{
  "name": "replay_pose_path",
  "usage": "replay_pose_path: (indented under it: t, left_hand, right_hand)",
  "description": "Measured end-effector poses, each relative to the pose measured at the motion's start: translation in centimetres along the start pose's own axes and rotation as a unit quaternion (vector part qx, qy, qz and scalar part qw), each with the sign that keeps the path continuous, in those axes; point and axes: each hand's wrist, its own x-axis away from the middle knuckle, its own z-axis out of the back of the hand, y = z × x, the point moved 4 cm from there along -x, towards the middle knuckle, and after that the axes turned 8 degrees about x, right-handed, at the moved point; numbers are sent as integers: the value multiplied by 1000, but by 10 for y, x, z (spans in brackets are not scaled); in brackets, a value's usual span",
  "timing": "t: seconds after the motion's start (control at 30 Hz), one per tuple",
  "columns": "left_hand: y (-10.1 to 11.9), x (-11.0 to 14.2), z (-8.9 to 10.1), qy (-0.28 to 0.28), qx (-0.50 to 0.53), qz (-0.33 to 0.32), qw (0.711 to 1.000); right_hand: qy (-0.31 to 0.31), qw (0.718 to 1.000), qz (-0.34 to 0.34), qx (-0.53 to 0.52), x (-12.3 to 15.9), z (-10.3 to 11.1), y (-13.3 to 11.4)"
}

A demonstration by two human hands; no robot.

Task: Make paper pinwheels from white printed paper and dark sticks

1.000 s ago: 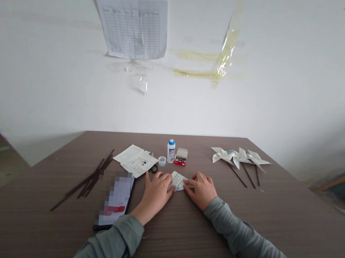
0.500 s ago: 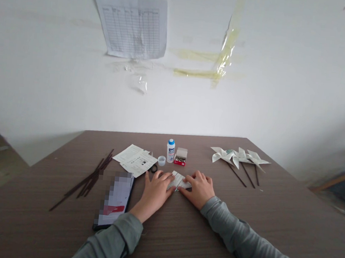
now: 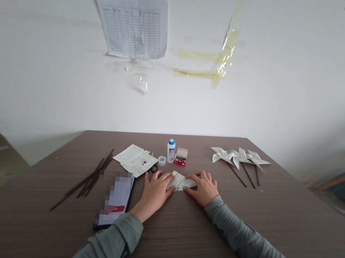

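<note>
Left hand (image 3: 153,194) and right hand (image 3: 202,188) press open and flat on a folded printed paper (image 3: 180,181) on the surface (image 3: 273,221); this seems a folding step, needing a firm crease next.

1. Grey-green long fabric left sleeve (image 3: 114,240): soft matte cloth, bunched in thick folds near the cuff, ends at the wrist.
2. Grey-green long fabric right sleeve (image 3: 241,234): same cloth, creased along the forearm, darker toward the elbow, snug at the wrist.
3. Bare five-fingered left hand (image 3: 153,196): uncovered past the cuff.
4. Bare five-fingered right hand (image 3: 203,189): same, uncovered.
</note>
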Motion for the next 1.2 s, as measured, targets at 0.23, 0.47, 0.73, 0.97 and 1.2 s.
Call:
replay_pose_path:
  t: [0.23, 0.47, 0.73, 0.97, 1.2]
  left_hand:
    - [-6, 0, -4, 16, 3, -2, 1000]
    - [-2, 1, 1, -5, 2, 13, 1000]
    - [1, 2, 4, -26, 6, 29, 999]
    - [1, 4, 4, -27, 6, 26, 999]
    - [4, 4, 8, -22, 12, 27, 999]
  right_hand:
    - [5, 999, -38, -7, 3, -4, 17]
    - [-42, 997, -64, -22, -1, -2, 27]
    - [-66, 993, -81, -45, -2, -1, 47]
    - [-49, 995, -82, -36, 1, 7, 50]
    - [-38, 996, -77, -34, 1, 4, 50]
